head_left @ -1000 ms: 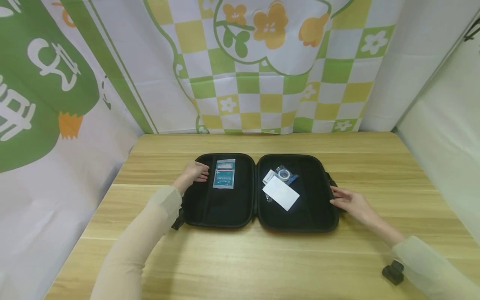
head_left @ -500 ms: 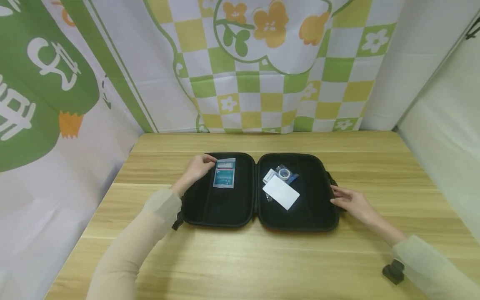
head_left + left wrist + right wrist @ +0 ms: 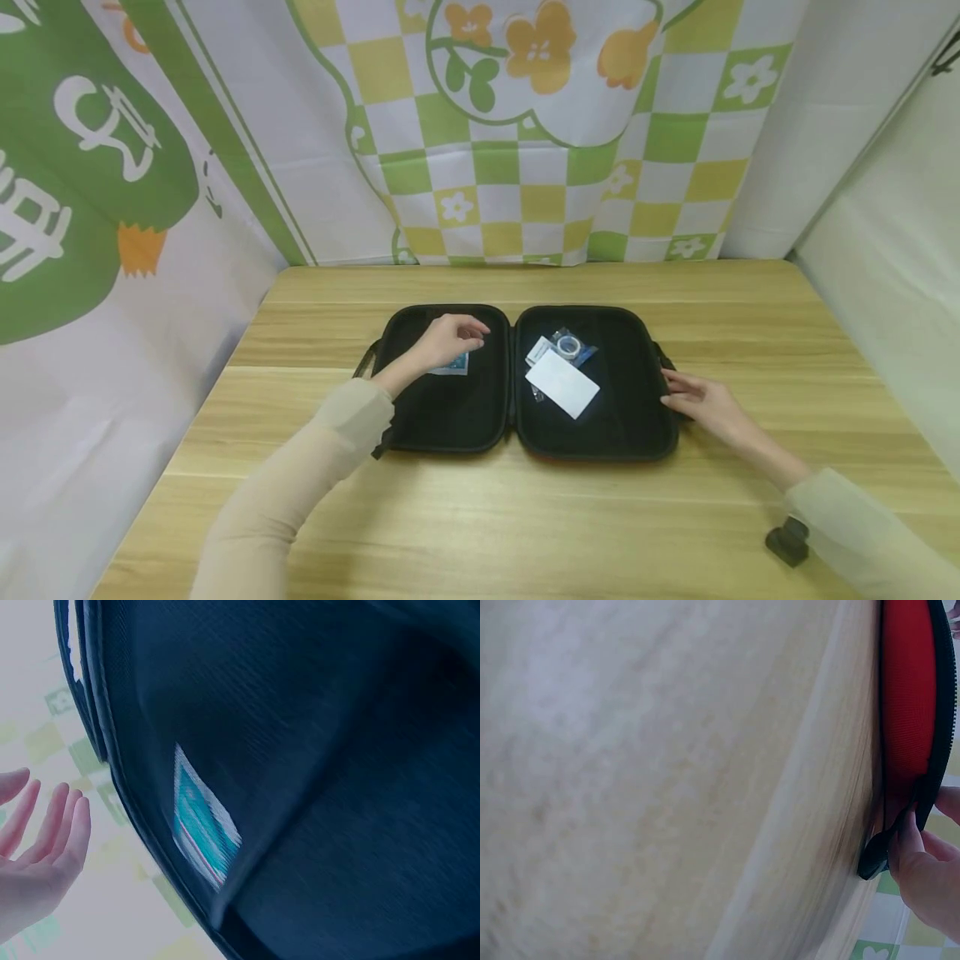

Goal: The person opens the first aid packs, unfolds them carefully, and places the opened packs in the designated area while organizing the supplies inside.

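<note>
A zippered black-lined case [image 3: 450, 421] lies unfolded on the table, its two halves side by side. Over the left half hovers my left hand [image 3: 448, 340], fingers loosely bent with nothing in them. Beneath it, a teal and white packet [image 3: 454, 365] is partly covered; the left wrist view shows the packet [image 3: 204, 819] against the dark lining. My right hand [image 3: 701, 404] grips the outer edge of the right half; in the right wrist view its fingers pinch the rim beside the red outer shell [image 3: 910, 697]. A white card [image 3: 562, 383] rests in the right half.
Behind the card lie a white ring-shaped roll [image 3: 568, 347] in a blue and clear wrapper and a small white packet [image 3: 538, 352]. A strap loop [image 3: 366, 360] sticks out at the case's left side. A patterned curtain [image 3: 495, 192] hangs behind the wooden table [image 3: 525, 533].
My left hand has moved right, from the case's left edge to above the packet. The case's left side and its strap have shifted slightly. My right hand stays put.
</note>
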A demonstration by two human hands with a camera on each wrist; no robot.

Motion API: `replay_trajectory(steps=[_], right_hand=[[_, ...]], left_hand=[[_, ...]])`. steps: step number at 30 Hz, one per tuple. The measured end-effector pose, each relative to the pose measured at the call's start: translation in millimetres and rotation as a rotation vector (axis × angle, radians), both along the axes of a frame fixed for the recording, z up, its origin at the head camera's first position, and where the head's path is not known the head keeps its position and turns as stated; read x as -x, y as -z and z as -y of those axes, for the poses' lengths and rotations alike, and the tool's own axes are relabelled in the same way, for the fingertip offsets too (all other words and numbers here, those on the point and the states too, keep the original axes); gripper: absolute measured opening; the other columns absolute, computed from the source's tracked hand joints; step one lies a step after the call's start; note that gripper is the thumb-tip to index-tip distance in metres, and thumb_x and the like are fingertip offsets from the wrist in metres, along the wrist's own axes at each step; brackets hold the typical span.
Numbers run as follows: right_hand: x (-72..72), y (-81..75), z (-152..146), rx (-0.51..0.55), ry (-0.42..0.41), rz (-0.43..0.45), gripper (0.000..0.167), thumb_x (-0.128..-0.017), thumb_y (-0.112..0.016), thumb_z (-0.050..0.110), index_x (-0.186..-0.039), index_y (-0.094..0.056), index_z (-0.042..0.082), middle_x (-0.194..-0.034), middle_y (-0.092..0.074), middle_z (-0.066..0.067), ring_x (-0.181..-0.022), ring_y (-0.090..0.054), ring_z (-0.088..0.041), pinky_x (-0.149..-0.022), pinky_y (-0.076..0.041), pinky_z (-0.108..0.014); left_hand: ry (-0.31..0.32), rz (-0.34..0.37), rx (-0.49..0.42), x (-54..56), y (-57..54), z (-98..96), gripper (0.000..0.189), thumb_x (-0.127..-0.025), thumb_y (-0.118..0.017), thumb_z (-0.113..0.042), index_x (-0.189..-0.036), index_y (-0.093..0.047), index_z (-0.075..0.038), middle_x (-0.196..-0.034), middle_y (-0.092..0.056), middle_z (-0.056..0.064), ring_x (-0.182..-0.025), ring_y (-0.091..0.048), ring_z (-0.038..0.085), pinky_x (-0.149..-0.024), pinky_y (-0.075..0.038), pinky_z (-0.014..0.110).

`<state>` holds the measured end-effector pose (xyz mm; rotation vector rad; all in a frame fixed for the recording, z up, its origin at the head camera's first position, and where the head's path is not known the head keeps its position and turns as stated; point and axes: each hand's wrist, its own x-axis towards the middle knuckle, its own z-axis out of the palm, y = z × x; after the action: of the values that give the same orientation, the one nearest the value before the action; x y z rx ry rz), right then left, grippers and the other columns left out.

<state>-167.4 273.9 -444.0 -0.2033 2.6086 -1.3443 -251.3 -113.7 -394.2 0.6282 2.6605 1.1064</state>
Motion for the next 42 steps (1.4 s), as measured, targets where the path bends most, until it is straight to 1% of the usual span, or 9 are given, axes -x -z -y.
replay_trajectory(steps=[6,15,23,30,32,34,36,40,42], right_hand=[[0.6,0.3,-1,-0.006,0.004,-0.002,0.056,-0.087,-0.056,0.022,-0.131,-0.035,-0.008,-0.121,-0.047,-0.029,-0.083,-0.047,0.015,-0.072,-0.043,-0.011],[-0.8,-0.4,0,-0.012,0.002,-0.002,0.056,-0.088,-0.056,0.022,-0.13,-0.035,-0.008,-0.122,-0.046,-0.029,-0.086,-0.05,0.011,-0.073,-0.044,-0.012],[-0.9,0.2,0,-0.008,0.004,-0.003,0.056,-0.087,-0.056,0.021,-0.131,-0.035,-0.008,-0.121,-0.047,-0.029,-0.085,-0.05,0.011,-0.073,-0.044,-0.013],[-1.1,-0.1,0,-0.031,0.005,-0.002,0.056,-0.088,-0.055,0.022,-0.131,-0.035,-0.007,-0.121,-0.047,-0.029,-0.097,-0.058,-0.02,-0.074,-0.046,-0.016],[-1.2,-0.4,0,-0.031,0.008,0.003,0.056,-0.088,-0.055,0.023,-0.131,-0.035,-0.007,-0.121,-0.047,-0.028,-0.098,-0.057,-0.022,-0.074,-0.046,-0.016],[-1.1,-0.8,0,-0.031,0.01,0.005,0.056,-0.088,-0.055,0.023,-0.131,-0.035,-0.007,-0.121,-0.047,-0.029,-0.097,-0.058,-0.017,-0.073,-0.046,-0.015],[-1.1,-1.0,1,-0.022,0.011,0.006,0.056,-0.088,-0.055,0.022,-0.131,-0.035,-0.007,-0.121,-0.047,-0.029,-0.094,-0.058,-0.009,-0.073,-0.045,-0.015],[-1.4,-1.5,1,-0.012,0.01,0.001,0.056,-0.088,-0.056,0.021,-0.131,-0.035,-0.008,-0.121,-0.047,-0.029,-0.086,-0.052,0.008,-0.073,-0.045,-0.014],[-1.7,-1.8,1,-0.013,0.01,0.0,0.056,-0.088,-0.055,0.021,-0.131,-0.035,-0.008,-0.121,-0.047,-0.029,-0.085,-0.051,0.01,-0.073,-0.045,-0.014]], left_hand=[[0.102,-0.008,0.0,-1.5,-1.3,-24.6,0.024,-0.083,-0.059,-0.007,-0.106,-0.061,-0.001,-0.095,-0.063,0.011,-0.084,-0.06,0.019,-0.069,-0.049,0.024],[0.208,0.002,0.051,-1.1,4.3,-60.8,0.026,-0.08,-0.061,-0.004,-0.106,-0.061,0.0,-0.098,-0.063,0.014,-0.085,-0.061,0.02,-0.07,-0.049,0.02],[0.221,-0.014,0.115,2.3,13.0,-76.8,0.03,-0.079,-0.062,-0.006,-0.108,-0.061,-0.002,-0.102,-0.061,0.012,-0.09,-0.059,0.021,-0.074,-0.047,0.021],[0.198,-0.029,0.166,6.6,18.7,-88.5,0.037,-0.075,-0.067,-0.008,-0.11,-0.059,-0.002,-0.105,-0.06,0.014,-0.09,-0.058,0.02,-0.072,-0.046,0.021],[0.183,-0.002,0.165,7.7,19.5,-91.9,0.039,-0.073,-0.069,-0.007,-0.111,-0.058,-0.001,-0.104,-0.06,0.015,-0.09,-0.058,0.021,-0.073,-0.047,0.024],[0.177,0.028,0.167,10.3,21.9,-93.7,0.042,-0.072,-0.071,-0.008,-0.111,-0.058,-0.003,-0.103,-0.061,0.014,-0.09,-0.059,0.021,-0.074,-0.048,0.025],[0.162,0.033,0.193,13.1,28.8,-96.4,0.043,-0.071,-0.071,-0.01,-0.112,-0.058,-0.004,-0.104,-0.061,0.013,-0.091,-0.058,0.022,-0.076,-0.047,0.027],[0.165,-0.014,0.187,48.9,87.1,-99.7,0.046,-0.068,-0.072,-0.014,-0.111,-0.058,-0.01,-0.097,-0.063,0.008,-0.085,-0.059,0.017,-0.069,-0.048,0.023],[0.159,-0.046,0.164,66.8,117.8,-101.7,0.046,-0.065,-0.071,-0.011,-0.109,-0.058,-0.01,-0.093,-0.064,0.007,-0.081,-0.059,0.016,-0.063,-0.049,0.022]])
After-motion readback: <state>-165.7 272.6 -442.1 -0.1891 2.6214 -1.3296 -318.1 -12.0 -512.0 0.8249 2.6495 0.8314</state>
